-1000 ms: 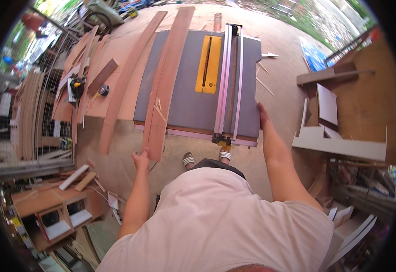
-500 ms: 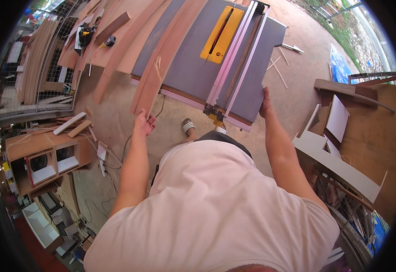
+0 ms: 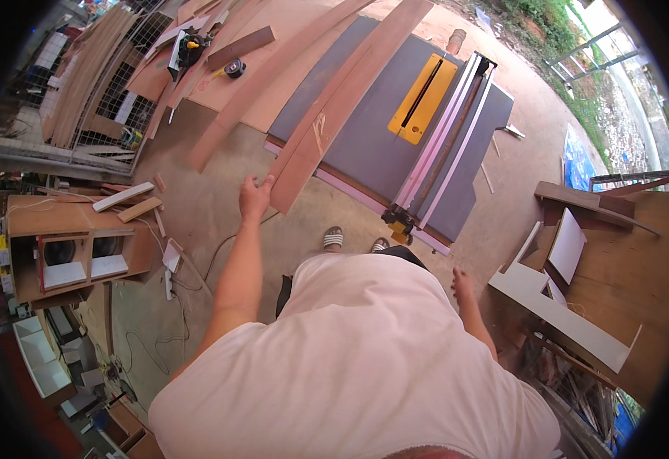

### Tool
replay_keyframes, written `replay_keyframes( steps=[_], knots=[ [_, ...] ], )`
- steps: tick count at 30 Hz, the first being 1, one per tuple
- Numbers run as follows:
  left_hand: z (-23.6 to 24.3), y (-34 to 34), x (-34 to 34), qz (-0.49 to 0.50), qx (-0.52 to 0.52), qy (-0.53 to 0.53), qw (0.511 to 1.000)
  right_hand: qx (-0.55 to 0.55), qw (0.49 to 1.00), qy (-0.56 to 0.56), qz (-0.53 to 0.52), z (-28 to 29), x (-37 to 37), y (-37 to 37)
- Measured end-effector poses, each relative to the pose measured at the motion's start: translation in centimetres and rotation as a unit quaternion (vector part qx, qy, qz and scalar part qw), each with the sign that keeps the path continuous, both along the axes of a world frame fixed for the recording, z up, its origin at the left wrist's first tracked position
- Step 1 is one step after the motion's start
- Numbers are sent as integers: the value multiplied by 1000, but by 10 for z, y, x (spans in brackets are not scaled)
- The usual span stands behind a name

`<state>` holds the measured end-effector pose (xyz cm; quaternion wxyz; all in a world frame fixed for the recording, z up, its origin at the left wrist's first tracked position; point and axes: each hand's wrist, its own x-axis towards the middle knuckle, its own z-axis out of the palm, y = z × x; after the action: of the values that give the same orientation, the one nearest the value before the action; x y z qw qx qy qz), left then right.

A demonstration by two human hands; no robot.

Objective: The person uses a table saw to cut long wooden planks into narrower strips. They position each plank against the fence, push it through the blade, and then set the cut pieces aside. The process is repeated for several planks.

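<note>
board's (image 3: 340, 107) laid on the saw (image 3: 372, 145), not over the slot (image 3: 422, 93); our left hand (image 3: 255, 199) pinches it, right hand (image 3: 464, 284) empty, fingers apart!

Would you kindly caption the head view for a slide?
Left hand touches a long reddish wooden board overhanging a grey table saw.

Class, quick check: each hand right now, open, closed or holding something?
Left hand: closed on the near end of the long plank.
Right hand: apart from the saw table, nothing seen in it; open or closed, cannot tell.
</note>
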<state>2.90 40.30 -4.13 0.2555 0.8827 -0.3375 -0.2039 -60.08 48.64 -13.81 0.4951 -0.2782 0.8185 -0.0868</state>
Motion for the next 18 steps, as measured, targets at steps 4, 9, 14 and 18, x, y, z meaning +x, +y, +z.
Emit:
replay_keyframes(
  steps=[4, 9, 14, 18],
  knots=[
    [1, -33, 11, -118, 140, 108, 977, 25, 998, 2, 61, -6, 15, 55],
    [-10, -52, 25, -153, 177, 146, 961, -57, 997, -45, 22, -46, 32, 97],
    [-7, -60, 10, -157, 96, 278, 943, -78, 997, -15, -5, -53, 65, 93],
    [0, -52, -5, -163, 136, 80, 974, -79, 997, 22, -6, -35, 92, 80]
  ],
)
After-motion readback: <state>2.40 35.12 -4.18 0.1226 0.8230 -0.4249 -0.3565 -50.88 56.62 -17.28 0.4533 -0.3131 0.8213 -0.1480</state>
